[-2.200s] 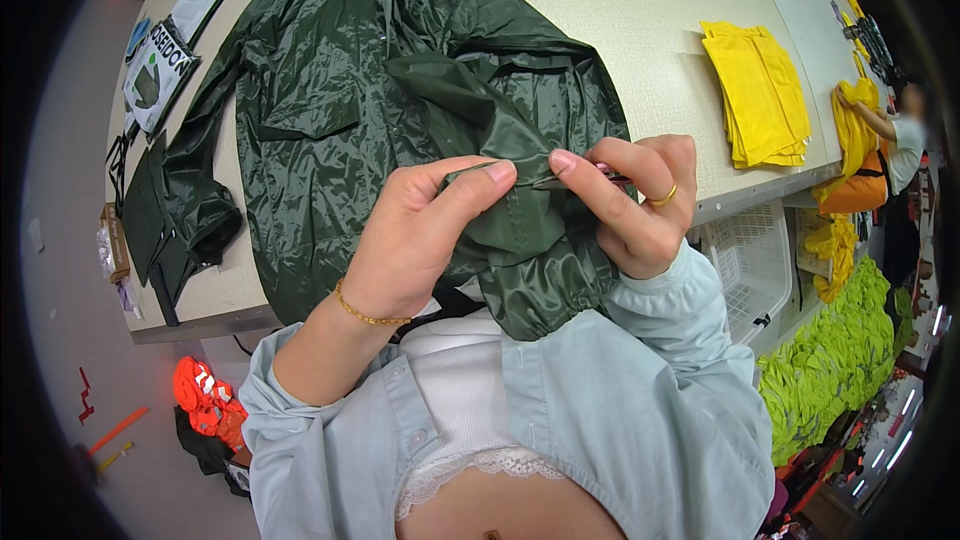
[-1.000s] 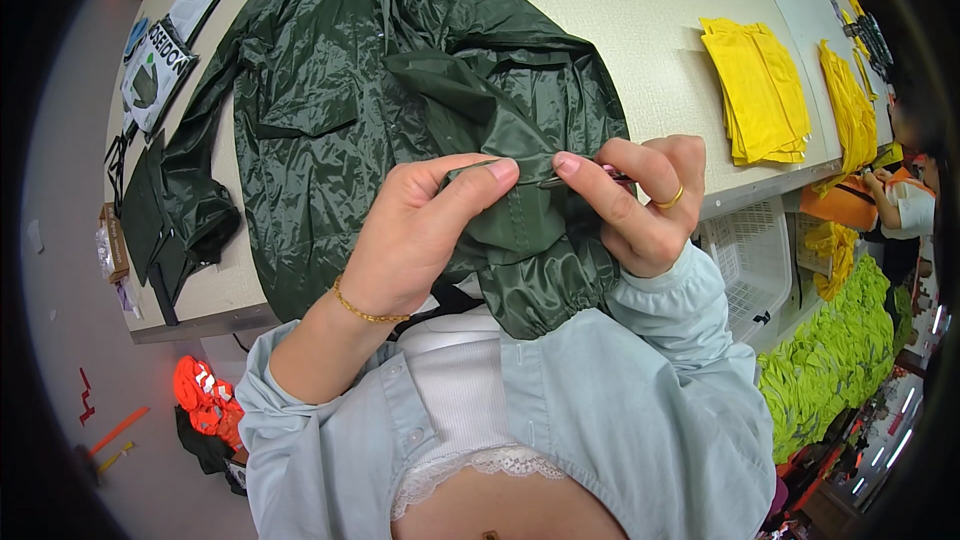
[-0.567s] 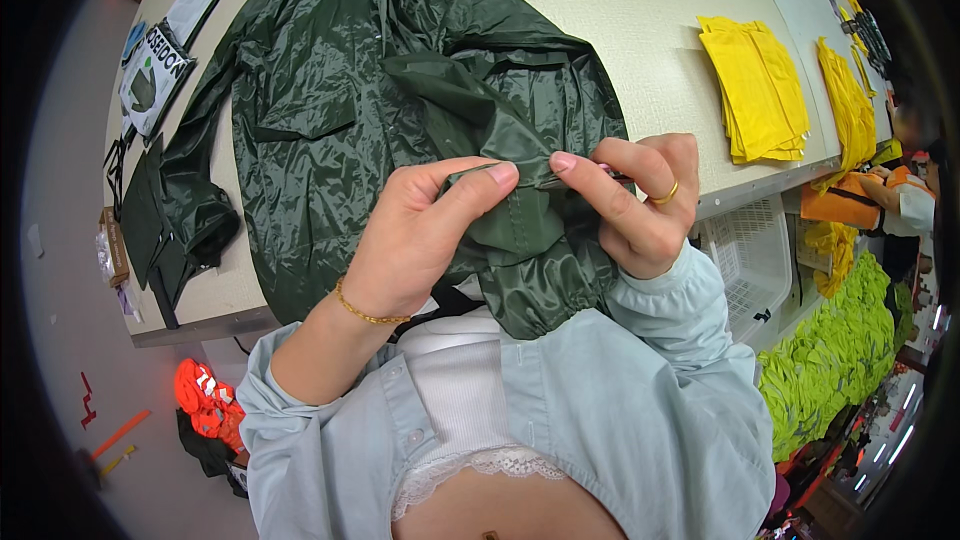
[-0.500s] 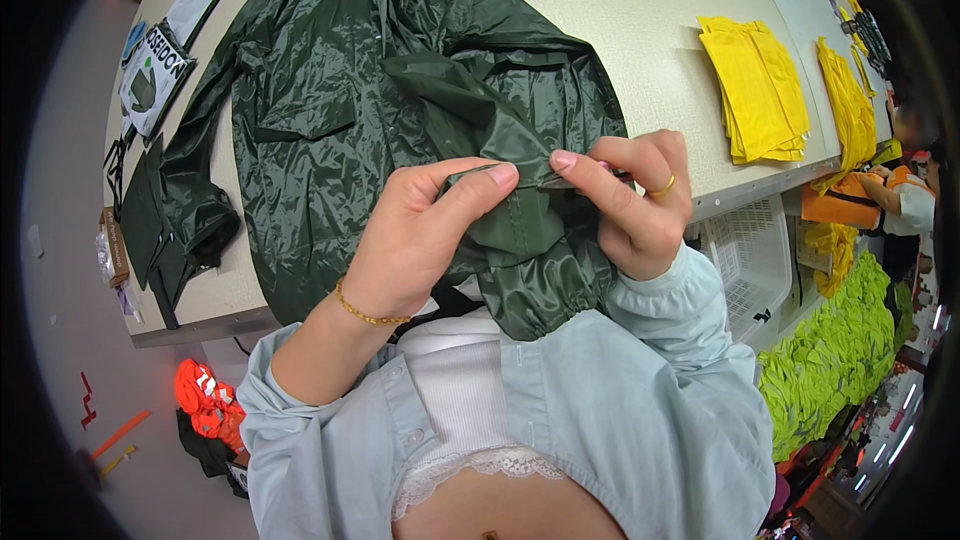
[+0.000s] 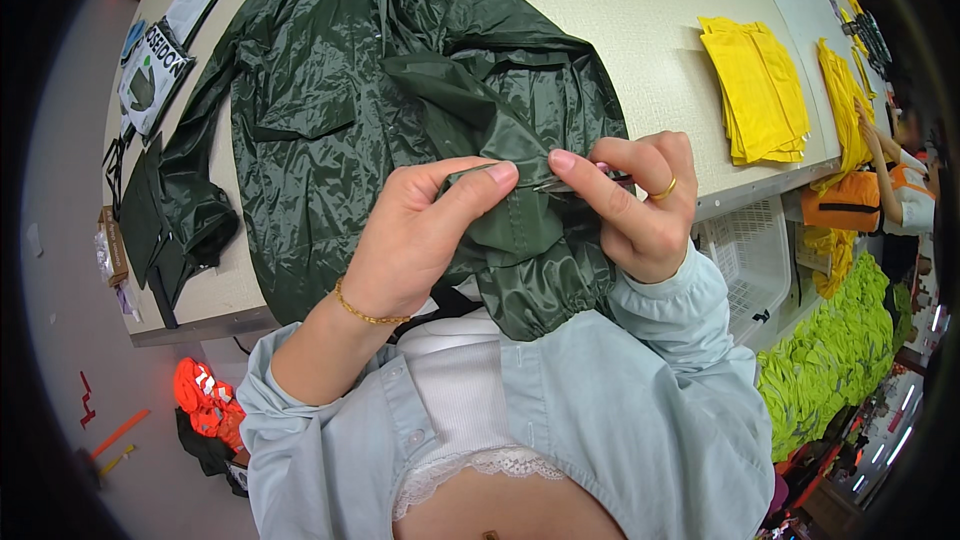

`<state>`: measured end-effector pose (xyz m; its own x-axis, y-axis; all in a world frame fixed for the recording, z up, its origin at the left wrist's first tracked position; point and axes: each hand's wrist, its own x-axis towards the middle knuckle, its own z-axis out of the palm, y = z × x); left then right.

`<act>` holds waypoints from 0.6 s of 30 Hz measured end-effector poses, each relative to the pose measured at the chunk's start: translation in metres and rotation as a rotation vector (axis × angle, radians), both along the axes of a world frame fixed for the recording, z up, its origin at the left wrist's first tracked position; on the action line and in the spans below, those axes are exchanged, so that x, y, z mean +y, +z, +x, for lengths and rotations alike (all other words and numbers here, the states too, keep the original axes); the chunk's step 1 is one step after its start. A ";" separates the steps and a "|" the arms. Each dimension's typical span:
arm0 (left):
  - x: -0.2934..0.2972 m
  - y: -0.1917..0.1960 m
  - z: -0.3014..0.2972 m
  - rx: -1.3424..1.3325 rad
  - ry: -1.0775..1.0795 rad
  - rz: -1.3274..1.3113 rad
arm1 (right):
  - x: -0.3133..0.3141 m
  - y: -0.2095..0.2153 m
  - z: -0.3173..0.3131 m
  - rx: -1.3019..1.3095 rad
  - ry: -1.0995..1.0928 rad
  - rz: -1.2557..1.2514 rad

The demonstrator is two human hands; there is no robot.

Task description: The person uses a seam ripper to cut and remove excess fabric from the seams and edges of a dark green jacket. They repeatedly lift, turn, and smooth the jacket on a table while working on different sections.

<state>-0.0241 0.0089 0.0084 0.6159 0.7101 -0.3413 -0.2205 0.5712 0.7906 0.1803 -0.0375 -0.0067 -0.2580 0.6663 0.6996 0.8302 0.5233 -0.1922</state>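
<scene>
A shiny dark green rain jacket (image 5: pixel 310 90) lies spread over the table, its near sleeve end with a gathered cuff (image 5: pixel 545 295) hanging over the front edge towards me. My left hand (image 5: pixel 425 230) is closed on a fold of the sleeve, thumb on top. My right hand (image 5: pixel 640 200) is closed round small thread snips (image 5: pixel 550 185), mostly hidden in the palm. Their metal tips point left at the sleeve's seam, just beside my left thumb. The right index fingertip is at the cloth just above the tips.
Folded yellow garments (image 5: pixel 757 90) lie at the table's right. A packaged item (image 5: pixel 155 80) and flat dark green pieces (image 5: pixel 155 225) lie left. White crate (image 5: pixel 745 260) and lime-green garments (image 5: pixel 830 360) are below right; orange garments (image 5: pixel 205 400) below left. A co-worker's arm (image 5: pixel 880 170) reaches at far right.
My right hand has drawn slightly right, and the snips' metal tips now show more beside the seam. My left hand keeps its place. The co-worker's arms have moved up to the hanging yellow garments.
</scene>
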 end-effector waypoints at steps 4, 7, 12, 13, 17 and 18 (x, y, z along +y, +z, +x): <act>0.000 0.000 0.000 0.014 -0.005 0.006 | 0.000 0.003 -0.002 -0.029 -0.014 0.033; 0.000 -0.001 0.000 0.014 -0.008 0.016 | 0.000 0.002 -0.002 -0.035 -0.021 0.052; -0.001 -0.003 0.000 0.012 0.000 0.008 | -0.003 0.003 -0.003 0.158 0.019 -0.086; -0.001 -0.004 0.000 0.018 0.004 0.012 | -0.005 0.002 -0.009 0.355 0.023 -0.169; 0.002 -0.002 -0.001 -0.150 0.063 -0.134 | -0.002 0.008 -0.003 0.661 0.069 -0.349; 0.001 0.003 0.000 -0.106 0.100 -0.193 | -0.002 0.010 -0.002 0.601 0.094 -0.354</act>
